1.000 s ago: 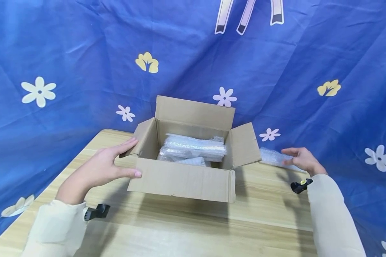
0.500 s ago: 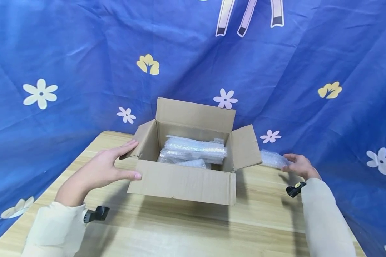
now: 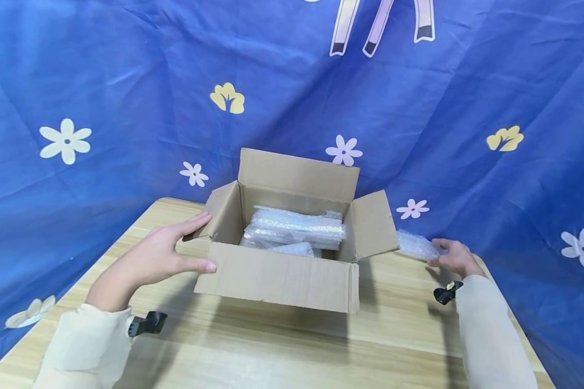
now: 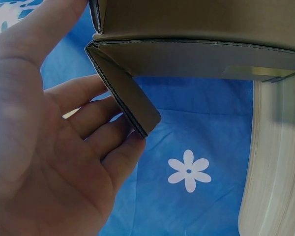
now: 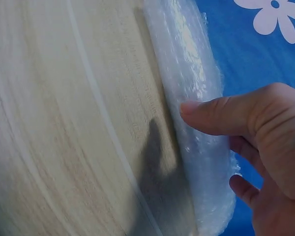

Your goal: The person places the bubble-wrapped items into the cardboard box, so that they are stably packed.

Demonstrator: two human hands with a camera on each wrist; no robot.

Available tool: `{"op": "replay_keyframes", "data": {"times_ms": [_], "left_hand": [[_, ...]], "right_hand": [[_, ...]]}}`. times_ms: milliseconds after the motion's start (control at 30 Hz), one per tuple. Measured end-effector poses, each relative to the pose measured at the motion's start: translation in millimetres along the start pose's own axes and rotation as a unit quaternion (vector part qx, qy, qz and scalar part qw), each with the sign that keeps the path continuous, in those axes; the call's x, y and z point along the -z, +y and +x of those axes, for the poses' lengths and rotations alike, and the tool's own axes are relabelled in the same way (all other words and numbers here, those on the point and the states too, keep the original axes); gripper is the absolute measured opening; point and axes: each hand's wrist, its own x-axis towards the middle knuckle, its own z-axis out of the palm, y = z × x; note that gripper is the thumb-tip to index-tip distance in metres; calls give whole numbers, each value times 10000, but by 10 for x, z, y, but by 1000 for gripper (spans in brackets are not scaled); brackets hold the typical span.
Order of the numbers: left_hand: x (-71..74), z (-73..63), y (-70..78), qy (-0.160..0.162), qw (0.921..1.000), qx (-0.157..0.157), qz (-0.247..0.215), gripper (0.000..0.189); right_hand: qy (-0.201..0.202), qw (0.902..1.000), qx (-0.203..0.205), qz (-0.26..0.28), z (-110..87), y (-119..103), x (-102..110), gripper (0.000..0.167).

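Note:
An open cardboard box stands on the wooden table with its flaps spread outward. Inside lie several pieces of clear bubble wrap. My left hand touches the box's left corner, fingers fairly straight against the outside of the left flap and thumb on the front flap's edge. To the right of the box, my right hand holds a long, flat piece of bubble wrap at the table's back edge. Its thumb lies on the near side and the other fingers are partly hidden behind.
The wooden table stretches in front of the box. A blue cloth with flower prints hangs close behind the table. The box's right flap leans out close to the right-hand bubble wrap. Dark wrist straps are on both arms.
My right hand has come down and slightly left onto the loose bubble wrap and taken hold of it. The left hand and the box stay nearly still; the view shifts slightly.

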Motion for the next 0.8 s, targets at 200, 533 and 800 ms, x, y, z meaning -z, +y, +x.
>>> {"op": "replay_keyframes", "data": {"times_ms": [200,533,800], "left_hand": [[14,-6,-2,4,10000,46,17,108],[12,1,5,-20,10000,59,21,109],[4,3,4,-13,10000,37,24,109]], "right_hand": [[181,9996,164,-157,-13,-10,-24,79],[170,9998,140,27,-74,33,-62,72],[87,9990,-94,426,-116,105,-113,81]]}}
